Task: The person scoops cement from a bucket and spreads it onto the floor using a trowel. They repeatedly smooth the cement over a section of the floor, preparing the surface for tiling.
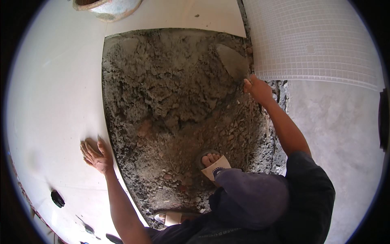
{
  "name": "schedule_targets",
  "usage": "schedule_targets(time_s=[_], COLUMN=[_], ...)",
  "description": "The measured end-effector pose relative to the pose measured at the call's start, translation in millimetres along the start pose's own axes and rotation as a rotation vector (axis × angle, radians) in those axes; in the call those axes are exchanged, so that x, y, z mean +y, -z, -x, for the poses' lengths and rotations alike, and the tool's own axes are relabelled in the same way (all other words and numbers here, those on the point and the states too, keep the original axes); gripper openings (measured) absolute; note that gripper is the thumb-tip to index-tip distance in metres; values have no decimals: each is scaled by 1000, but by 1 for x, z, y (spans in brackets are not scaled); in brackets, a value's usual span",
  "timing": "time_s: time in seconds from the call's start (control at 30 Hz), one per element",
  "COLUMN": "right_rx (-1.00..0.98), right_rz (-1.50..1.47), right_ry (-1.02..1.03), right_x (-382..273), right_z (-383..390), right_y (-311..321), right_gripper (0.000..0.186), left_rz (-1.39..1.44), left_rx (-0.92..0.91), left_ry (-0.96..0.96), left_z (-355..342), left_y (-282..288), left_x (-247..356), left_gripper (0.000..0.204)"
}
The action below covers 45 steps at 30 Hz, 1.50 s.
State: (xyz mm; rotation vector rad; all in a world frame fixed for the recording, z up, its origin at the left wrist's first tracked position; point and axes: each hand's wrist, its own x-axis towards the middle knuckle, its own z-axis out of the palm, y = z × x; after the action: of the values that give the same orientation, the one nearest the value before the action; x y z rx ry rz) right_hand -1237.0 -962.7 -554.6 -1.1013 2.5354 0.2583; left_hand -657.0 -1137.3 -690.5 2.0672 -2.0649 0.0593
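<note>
My right hand (260, 89) is curled shut around the trowel (232, 62), and the handle is hidden inside my fist. Only the blade shows, lying against the wet mortar (162, 77) near its upper right corner; I can't make out how hard it presses. My left hand (97, 156) lies palm down on the white slab (61, 101), fingers spread and gripping nothing, near the edge of the mortar bed; its palm is out of sight.

My cap (252, 199) and dark shirt (308, 195) block much of the lower right. The bucket (115, 9) is cut off by the top edge, so most of its inside is lost. A thin string (248, 134) runs down the right side of the bed, faint in places, and I can't see where it ends below my cap. The dark things (57, 198) at lower left are too unclear to name.

Counting up: one trowel, one bucket, one string, one gridded panel (313, 40) at upper right, two sandals (215, 164) on the rubble (174, 162), one of them partly covered by my cap, and at least three of those dark things.
</note>
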Motion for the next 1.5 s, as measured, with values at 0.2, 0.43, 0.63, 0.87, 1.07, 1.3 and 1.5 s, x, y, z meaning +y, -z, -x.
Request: schedule_targets(time_s=[0.2,0.43,0.63,0.87,1.07,1.3,1.5], right_rx=[23,-132,-81,-334,-82,-164,-171], right_rz=[20,177,92,-341,-298,-470,-332], right_ry=[-36,66,-48,-288,-55,124,171], right_x=[-13,-2,25,13,-10,-32,-37], right_z=[1,-70,-73,-44,87,160,156], right_y=[44,77,50,54,-21,-98,-104], right_gripper=[53,54,54,65,53,42,44], left_rz=[-5,5,1,-11,-38,-13,267], left_rx=[0,20,37,7,-2,-131,-552], left_ry=[5,5,-5,17,-22,21,-36], left_z=[0,-1,0,0,1,-4,-42], left_y=[0,-1,-2,-3,-2,11,91], left_x=[-1,-1,-3,-3,-6,-1,-30], left_gripper=[74,74,74,76,75,70,52])
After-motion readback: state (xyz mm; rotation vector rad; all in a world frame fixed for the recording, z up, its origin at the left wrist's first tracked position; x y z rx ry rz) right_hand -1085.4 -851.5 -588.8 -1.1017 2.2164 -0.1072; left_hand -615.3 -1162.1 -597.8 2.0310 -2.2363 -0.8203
